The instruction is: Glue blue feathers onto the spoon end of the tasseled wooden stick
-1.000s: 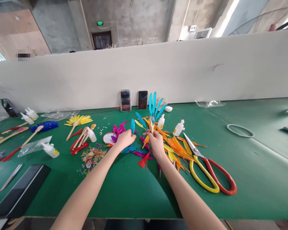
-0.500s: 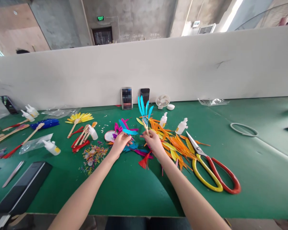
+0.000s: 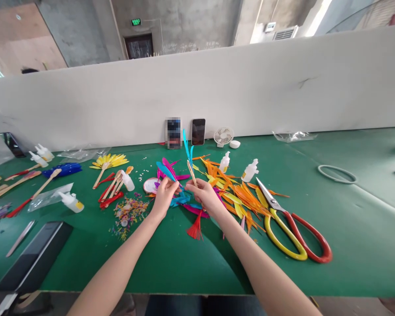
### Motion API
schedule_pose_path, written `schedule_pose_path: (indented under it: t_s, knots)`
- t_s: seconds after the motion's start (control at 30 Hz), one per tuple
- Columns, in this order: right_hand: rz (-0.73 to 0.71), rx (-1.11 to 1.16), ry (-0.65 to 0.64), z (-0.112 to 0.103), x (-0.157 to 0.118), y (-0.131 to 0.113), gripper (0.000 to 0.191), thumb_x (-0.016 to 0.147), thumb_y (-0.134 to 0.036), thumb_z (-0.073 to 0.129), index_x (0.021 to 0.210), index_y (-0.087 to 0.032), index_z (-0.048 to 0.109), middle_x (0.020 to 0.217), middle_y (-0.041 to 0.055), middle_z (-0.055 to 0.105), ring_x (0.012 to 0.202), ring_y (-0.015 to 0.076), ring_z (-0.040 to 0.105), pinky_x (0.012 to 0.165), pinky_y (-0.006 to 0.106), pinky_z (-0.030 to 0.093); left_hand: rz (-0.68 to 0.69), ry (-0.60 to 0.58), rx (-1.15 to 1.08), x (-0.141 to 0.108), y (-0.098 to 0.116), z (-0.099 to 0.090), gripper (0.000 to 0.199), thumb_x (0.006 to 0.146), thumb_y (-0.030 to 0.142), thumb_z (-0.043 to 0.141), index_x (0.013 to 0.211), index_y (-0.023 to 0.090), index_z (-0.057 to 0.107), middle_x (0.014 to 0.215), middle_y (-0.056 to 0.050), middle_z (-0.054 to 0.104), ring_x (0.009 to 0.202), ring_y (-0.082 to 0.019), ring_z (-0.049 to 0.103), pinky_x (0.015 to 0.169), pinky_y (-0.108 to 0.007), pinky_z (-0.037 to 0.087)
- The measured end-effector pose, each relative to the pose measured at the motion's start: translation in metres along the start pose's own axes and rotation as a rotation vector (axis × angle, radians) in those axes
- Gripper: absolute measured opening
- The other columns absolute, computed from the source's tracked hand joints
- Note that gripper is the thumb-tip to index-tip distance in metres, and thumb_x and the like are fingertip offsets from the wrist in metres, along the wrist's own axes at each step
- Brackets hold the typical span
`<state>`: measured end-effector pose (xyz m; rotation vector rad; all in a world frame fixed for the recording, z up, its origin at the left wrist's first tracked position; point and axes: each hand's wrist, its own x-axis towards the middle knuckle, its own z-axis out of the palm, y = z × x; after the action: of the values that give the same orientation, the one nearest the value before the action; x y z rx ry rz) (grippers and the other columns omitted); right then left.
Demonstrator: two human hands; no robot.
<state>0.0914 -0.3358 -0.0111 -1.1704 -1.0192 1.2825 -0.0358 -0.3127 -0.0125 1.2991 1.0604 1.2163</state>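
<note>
In front of me, my left hand (image 3: 165, 195) pinches a blue feather (image 3: 166, 170) that points up and to the left. My right hand (image 3: 204, 193) grips a wooden fan handle (image 3: 191, 173), turned nearly edge-on, with blue feathers (image 3: 186, 145) standing up from its top. A red tassel (image 3: 195, 226) hangs below my right hand. Between and behind the hands lie magenta feathers (image 3: 167, 164) and loose blue feathers (image 3: 179, 200). To the right of my right hand spreads a pile of orange and yellow feathers (image 3: 246, 197).
Large scissors (image 3: 285, 219) lie at right, near white glue bottles (image 3: 250, 170). A small fan (image 3: 224, 136) and phones (image 3: 198, 131) stand by the white partition (image 3: 197, 87). At left are a yellow feather fan (image 3: 109, 161), a blue feather fan (image 3: 62, 169), colourful bits (image 3: 130, 213) and a black box (image 3: 36, 254).
My right hand has turned the feather fan from facing me to nearly edge-on and moved it slightly left. The feather in my left hand now tilts more upright.
</note>
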Motion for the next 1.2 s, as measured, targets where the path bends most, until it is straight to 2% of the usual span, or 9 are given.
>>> schedule_pose_path:
  t_s: [0.2,0.37,0.53,0.73,0.9,1.07,1.2]
  knots:
    - [-0.013,0.028,-0.079,0.002,0.002,0.006,0.022,0.055,-0.033,0.061,0.066,-0.017,0.051,0.045,-0.0084,0.041,0.034,0.0027,0.026,0.035,0.02,0.016,-0.034,-0.068,0.019,-0.004,-0.001,0.004,0.028,0.059,0.04,0.064,0.061,0.018,0.047,0.054,0.005,0.052,0.054,-0.012,0.054,0.054,-0.024,0.042]
    - [-0.037,0.041,-0.058,0.004,0.002,0.009,0.02,0.057,-0.035,0.058,0.062,-0.018,0.048,0.04,-0.0105,0.032,0.034,0.0036,0.025,0.036,0.021,0.016,-0.025,-0.067,0.008,-0.006,-0.003,0.006,0.029,0.061,0.041,0.063,0.064,0.017,0.047,0.059,0.003,0.055,0.059,-0.014,0.057,0.061,-0.027,0.046]
    - [-0.028,0.098,0.0,0.01,-0.001,0.008,0.023,0.058,-0.038,0.056,0.062,-0.02,0.044,0.039,-0.0116,0.029,0.033,0.0042,0.025,0.036,0.021,0.015,-0.036,-0.036,0.017,-0.009,-0.003,0.008,0.031,0.061,0.042,0.064,0.063,0.018,0.045,0.065,0.001,0.059,0.07,-0.018,0.061,0.071,-0.033,0.047]
    - [-0.027,0.177,0.106,0.01,0.0,0.009,0.022,0.057,-0.037,0.055,0.063,-0.02,0.042,0.039,-0.0119,0.029,0.033,0.0041,0.025,0.036,0.02,0.017,-0.065,-0.02,-0.087,-0.009,-0.004,0.01,0.031,0.06,0.041,0.064,0.071,0.018,0.048,0.072,-0.001,0.063,0.073,-0.02,0.063,0.072,-0.035,0.048]
    - [-0.082,0.119,0.272,-0.003,0.004,0.006,0.016,0.059,-0.031,0.053,0.067,-0.02,0.044,0.043,-0.0104,0.032,0.036,0.0057,0.028,0.036,0.021,0.019,-0.066,0.062,-0.186,-0.003,0.0,0.003,0.032,0.058,0.041,0.065,0.069,0.019,0.045,0.071,0.0,0.063,0.069,-0.017,0.064,0.071,-0.033,0.048]
    - [-0.131,0.058,0.317,-0.006,0.006,0.009,0.014,0.058,-0.028,0.054,0.063,-0.021,0.043,0.045,-0.0099,0.031,0.038,0.0066,0.028,0.037,0.022,0.021,-0.07,0.032,-0.156,-0.001,0.002,0.001,0.03,0.058,0.041,0.065,0.07,0.019,0.047,0.067,0.001,0.063,0.063,-0.015,0.062,0.067,-0.03,0.048]
    - [-0.109,-0.015,0.317,-0.005,0.008,0.014,0.013,0.059,-0.03,0.053,0.062,-0.02,0.046,0.046,-0.0089,0.031,0.04,0.0073,0.028,0.039,0.023,0.021,-0.088,0.017,-0.112,-0.003,0.003,0.003,0.028,0.057,0.04,0.064,0.068,0.018,0.051,0.059,0.004,0.059,0.053,-0.011,0.056,0.059,-0.026,0.046]
